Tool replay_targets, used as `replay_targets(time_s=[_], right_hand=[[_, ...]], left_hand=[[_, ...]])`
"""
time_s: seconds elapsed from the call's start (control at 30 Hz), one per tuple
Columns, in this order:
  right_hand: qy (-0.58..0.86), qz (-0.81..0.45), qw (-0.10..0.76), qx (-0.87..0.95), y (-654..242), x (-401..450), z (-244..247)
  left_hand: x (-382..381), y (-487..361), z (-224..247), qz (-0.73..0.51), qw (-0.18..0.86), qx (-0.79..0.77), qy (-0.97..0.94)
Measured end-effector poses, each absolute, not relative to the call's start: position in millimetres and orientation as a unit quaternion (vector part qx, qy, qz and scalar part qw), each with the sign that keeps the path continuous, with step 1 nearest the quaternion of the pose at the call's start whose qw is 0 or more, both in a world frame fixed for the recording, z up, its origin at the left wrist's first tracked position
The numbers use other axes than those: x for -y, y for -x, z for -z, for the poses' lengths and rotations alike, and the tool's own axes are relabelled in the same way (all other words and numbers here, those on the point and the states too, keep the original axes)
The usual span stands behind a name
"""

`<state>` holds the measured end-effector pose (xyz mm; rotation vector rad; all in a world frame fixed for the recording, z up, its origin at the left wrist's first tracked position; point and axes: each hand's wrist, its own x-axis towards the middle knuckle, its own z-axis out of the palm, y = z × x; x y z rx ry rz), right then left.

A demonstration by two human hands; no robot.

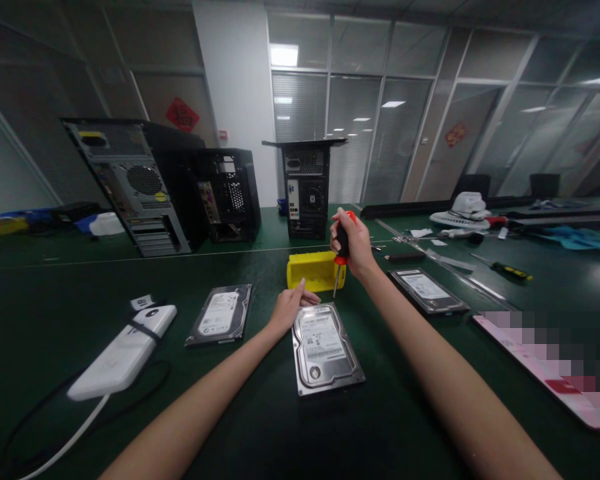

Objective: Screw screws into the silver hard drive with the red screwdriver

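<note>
A silver hard drive (325, 347) lies label up on the dark green table in front of me. My left hand (291, 308) rests on its far left corner, fingers stretched out and lying flat. A red and black screwdriver (342, 243) is gripped in my right hand (353, 241), fingers wrapped round the handle. Its shaft points down, with the tip at the drive's far right corner; whether it touches a screw I cannot tell. Just behind both hands stands a yellow open-fronted bin (310, 272).
Other hard drives lie to the left (221, 313) and right (427, 291). A white power bank (125, 353) with a cable is at left, a pink board (535, 367) at right. Computer cases (173, 187) stand behind. Another screwdriver (510, 270) and a white cap (463, 210) are far right.
</note>
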<state>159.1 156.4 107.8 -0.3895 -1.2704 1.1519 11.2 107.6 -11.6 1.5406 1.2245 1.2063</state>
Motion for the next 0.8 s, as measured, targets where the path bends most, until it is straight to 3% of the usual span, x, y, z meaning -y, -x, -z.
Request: replay_targets(time_s=[0.4,0.8], right_hand=[[0.165,-0.503,0.63,0.568,-155,-154,-107],[0.137,-0.557,0.567,0.591,-173,-163,-111]], left_hand=[[-111,-9,17,-0.484,0.41,-0.478,-0.608],[-111,-9,16,-0.482,0.406,-0.479,-0.61]])
